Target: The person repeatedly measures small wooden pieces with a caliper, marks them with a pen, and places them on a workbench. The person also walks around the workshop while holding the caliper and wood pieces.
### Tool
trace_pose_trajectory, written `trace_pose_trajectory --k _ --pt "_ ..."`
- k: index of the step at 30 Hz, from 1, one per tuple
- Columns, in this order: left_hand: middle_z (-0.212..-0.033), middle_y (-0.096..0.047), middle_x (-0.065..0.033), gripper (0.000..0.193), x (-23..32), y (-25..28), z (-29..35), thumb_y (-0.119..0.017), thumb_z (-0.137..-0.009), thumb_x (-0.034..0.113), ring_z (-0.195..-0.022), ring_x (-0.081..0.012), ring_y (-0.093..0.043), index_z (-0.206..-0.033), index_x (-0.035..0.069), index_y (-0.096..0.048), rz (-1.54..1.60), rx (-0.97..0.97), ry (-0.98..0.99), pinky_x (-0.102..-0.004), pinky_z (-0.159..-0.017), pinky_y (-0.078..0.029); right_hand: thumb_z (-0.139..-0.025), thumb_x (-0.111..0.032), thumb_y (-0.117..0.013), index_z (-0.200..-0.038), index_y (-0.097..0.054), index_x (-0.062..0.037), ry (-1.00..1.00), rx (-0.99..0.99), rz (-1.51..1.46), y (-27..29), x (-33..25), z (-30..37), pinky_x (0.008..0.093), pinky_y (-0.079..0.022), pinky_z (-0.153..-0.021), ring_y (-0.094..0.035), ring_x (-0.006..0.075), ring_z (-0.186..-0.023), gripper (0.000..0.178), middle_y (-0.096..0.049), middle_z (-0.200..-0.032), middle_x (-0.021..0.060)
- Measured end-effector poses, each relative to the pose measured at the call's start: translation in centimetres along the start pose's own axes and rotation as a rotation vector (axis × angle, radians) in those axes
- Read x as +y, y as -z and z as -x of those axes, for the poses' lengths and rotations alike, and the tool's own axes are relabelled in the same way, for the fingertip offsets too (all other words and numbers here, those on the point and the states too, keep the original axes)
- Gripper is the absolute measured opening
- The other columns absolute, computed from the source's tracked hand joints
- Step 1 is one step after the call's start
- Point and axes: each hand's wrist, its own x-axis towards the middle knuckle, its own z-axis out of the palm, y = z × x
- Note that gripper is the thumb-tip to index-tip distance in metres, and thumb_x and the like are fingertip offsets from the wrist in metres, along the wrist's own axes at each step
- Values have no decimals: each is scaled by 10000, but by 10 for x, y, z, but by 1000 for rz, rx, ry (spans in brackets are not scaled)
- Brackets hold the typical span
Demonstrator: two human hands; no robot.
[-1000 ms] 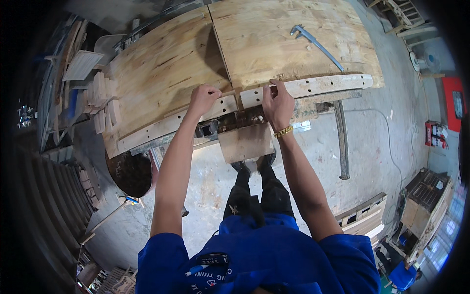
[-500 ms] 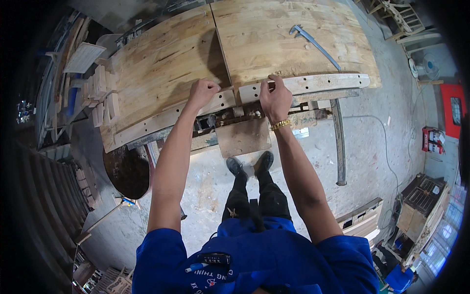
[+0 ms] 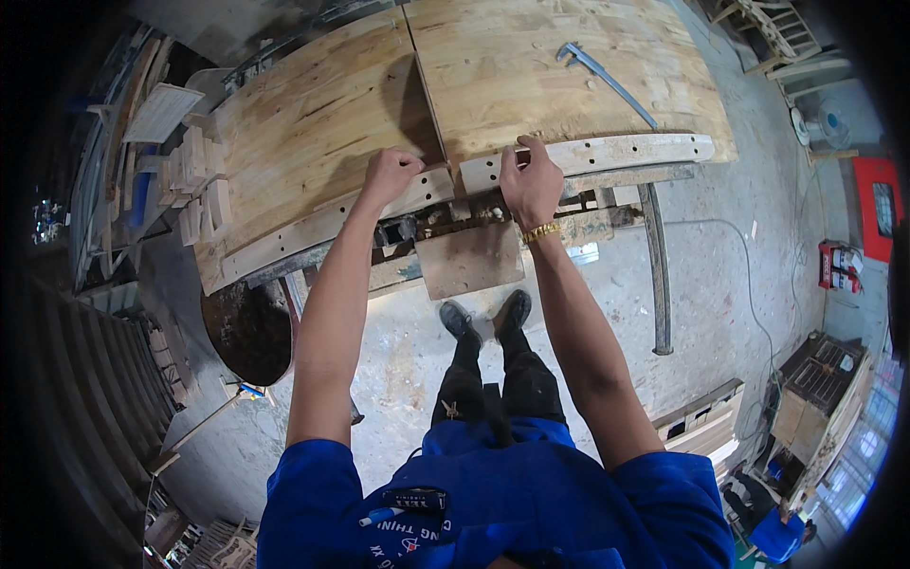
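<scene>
My left hand is closed over the inner end of a pale wooden strip with dark holes. Its fingers are curled together, and what they may hold is hidden. On the other side of a narrow gap, my right hand, with a gold bracelet at the wrist, is closed over a second drilled wooden strip. Thumb and forefinger bend toward each other there; anything between them is too small to make out. Both strips lie along the near edge of a wooden worktable, almost end to end.
A caliper lies on the right tabletop. Stacked wood pieces stand at the left edge. Below the near edge are a brown board, a metal leg and a dark round container. Another person is at lower right.
Both hands keep nearly the same place and pose over the strips. The view has shifted slightly; the strips and caliper lie as before.
</scene>
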Motion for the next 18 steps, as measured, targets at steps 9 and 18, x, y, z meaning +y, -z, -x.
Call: trace_pose_trajectory --k 9,18 --pt "-853 -673 -109 188 3 2 1 -647 -727 231 -823 -259 -641 -790 63 -705 -13 -10 18 -338 -756 -482 -790 -268 -575 -991 -593 -47 1 -7 10 0 1 0 434 -490 -655 -628 361 -717 299 -646 -706 163" --pt "-842 -646 -124 200 7 2 1 -653 -748 205 -819 -249 -618 -823 22 -690 4 -35 29 -329 -741 -455 -790 -262 -576 -992 -593 -44 11 17 -2 0 2 0 430 -495 -642 -632 353 -702 298 -650 -700 151"
